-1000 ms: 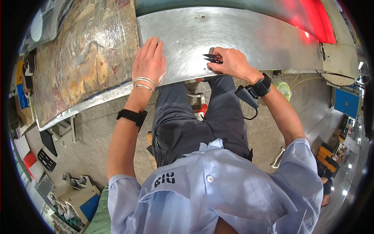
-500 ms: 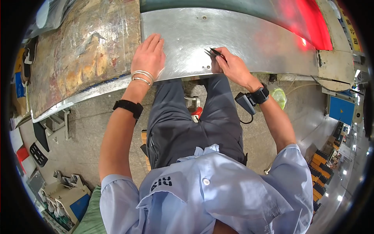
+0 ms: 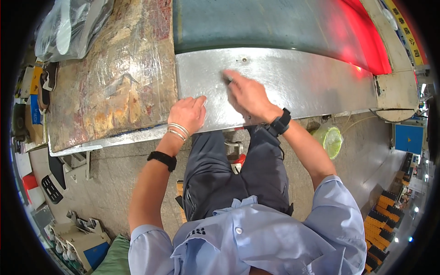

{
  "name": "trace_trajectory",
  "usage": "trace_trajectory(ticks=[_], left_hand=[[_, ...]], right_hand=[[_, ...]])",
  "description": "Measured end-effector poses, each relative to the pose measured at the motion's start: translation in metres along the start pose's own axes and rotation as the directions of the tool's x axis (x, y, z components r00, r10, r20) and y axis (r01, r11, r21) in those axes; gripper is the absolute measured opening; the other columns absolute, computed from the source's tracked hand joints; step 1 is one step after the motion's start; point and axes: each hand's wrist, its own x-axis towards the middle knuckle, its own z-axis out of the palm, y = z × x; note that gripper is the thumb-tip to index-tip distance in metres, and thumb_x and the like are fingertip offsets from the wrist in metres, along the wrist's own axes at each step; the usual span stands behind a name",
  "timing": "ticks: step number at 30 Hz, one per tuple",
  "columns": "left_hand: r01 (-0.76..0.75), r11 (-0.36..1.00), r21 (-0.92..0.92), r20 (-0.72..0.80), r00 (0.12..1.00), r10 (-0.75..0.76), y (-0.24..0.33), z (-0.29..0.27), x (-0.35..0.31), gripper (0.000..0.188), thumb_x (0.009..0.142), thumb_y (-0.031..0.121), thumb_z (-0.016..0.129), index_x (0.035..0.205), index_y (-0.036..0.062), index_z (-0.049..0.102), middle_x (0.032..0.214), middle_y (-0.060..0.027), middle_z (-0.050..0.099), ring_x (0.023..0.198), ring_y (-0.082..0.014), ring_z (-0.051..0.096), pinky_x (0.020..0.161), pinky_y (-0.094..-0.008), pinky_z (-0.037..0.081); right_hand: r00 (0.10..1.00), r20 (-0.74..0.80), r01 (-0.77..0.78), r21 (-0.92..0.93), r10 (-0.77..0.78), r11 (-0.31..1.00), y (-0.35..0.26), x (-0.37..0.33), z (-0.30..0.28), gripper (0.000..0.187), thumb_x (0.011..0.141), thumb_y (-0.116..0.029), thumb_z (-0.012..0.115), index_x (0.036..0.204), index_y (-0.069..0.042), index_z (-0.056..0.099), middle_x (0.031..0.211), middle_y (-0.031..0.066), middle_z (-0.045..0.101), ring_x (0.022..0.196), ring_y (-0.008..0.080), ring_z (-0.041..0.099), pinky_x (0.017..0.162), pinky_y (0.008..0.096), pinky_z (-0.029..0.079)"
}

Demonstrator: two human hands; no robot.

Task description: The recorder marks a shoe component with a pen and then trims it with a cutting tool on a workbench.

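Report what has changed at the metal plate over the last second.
The right hand has moved leftward and farther from the body over the metal plate; it is blurred, so whether it keeps the black pointed tool is unclear. The left hand, flat with fingers extended before, is now curled near the edge of the worn board. The camera view has shifted too. The plate and board appear unmoved.

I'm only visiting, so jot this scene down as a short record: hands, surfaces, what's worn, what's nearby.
Left hand: fingers curled, by the border of the board and metal plate
Right hand: over the metal plate, blurred; contents of its grip unclear
Surfaces: shiny metal plate; stained board to its left
Worn: black wrist straps, both arms; silvery bangles, left wrist
Beyond: greenish surface; red sheet, upper right
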Motion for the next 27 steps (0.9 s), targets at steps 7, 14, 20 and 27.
trace_trajectory(ticks=[7, 14, 20, 27], left_hand=[[0.017, 1.0, 0.024, 0.027, 0.999, -0.017, 0.003, -0.002, 0.006, 0.019, 0.073, 0.011, 0.06, 0.093, 0.0096, 0.061, 0.064, -0.0075, 0.058, 0.062, -0.0242, 0.059, 0.059, -0.0356, 0.048], [0.009, 1.0, 0.012, 0.012, 1.0, -0.009, -0.001, 0.003, 0.004, 0.02, 0.073, 0.009, 0.059, 0.093, 0.0096, 0.06, 0.064, -0.0075, 0.058, 0.062, -0.0238, 0.058, 0.058, -0.0353, 0.048], [0.009, 1.0, 0.02, 0.012, 1.0, -0.01, -0.001, 0.002, 0.004, 0.019, 0.073, 0.01, 0.059, 0.092, 0.0103, 0.059, 0.064, -0.0069, 0.058, 0.063, -0.0228, 0.059, 0.059, -0.0351, 0.048], [0.001, 1.0, 0.022, -0.01, 1.0, -0.001, -0.005, 0.005, 0.002, 0.017, 0.074, 0.012, 0.059, 0.09, 0.0108, 0.057, 0.063, -0.0066, 0.058, 0.062, -0.0224, 0.059, 0.058, -0.0348, 0.048]], right_hand=[[0.984, -0.076, -0.175, -0.368, 0.158, 0.913, 0.014, 0.046, -0.003, 0.035, 0.083, -0.009, 0.049, 0.117, -0.013, 0.054, 0.083, 0.0222, 0.061, 0.072, 0.037, 0.062, 0.062, 0.0445, 0.049], [0.956, -0.067, -0.293, -0.117, 0.287, 0.949, -0.011, 0.075, 0.023, 0.023, 0.087, -0.015, 0.05, 0.108, -0.007, 0.052, 0.078, 0.0203, 0.064, 0.076, 0.0383, 0.062, 0.068, 0.0465, 0.047], [0.928, -0.144, -0.344, 0.015, 0.342, 0.939, -0.006, 0.085, 0.029, 0.018, 0.086, -0.016, 0.052, 0.099, -0.004, 0.051, 0.075, 0.0198, 0.063, 0.075, 0.0381, 0.062, 0.066, 0.046, 0.046], [0.918, -0.212, -0.351, -0.034, 0.336, 0.936, -0.006, 0.085, 0.035, 0.016, 0.085, -0.015, 0.053, 0.098, -0.005, 0.052, 0.074, 0.0192, 0.063, 0.074, 0.0377, 0.062, 0.064, 0.0457, 0.047]])
